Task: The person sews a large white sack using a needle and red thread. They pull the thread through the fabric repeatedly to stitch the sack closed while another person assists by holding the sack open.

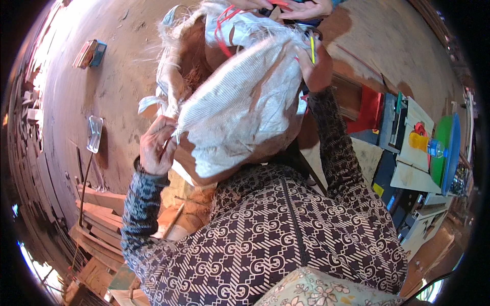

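A white woven sack with frayed edges hangs in front of my chest, its mouth spread open. My left hand is closed, pinching the sack's rim on the left. On the far right side, my right hand is wrapped round the opposite edge; a thin yellow-green strip shows at its fingers. Inside the mouth some brown, crumbly material is visible, though most of the inside is hidden. Red string loops over the far rim. Another person's hand reaches in at the top, beside the string.
Wooden boards are stacked at lower left. A clear plastic container and a small blue box lie on the floor to the left. At right stand light panels, a plastic bottle, and green and blue round items.
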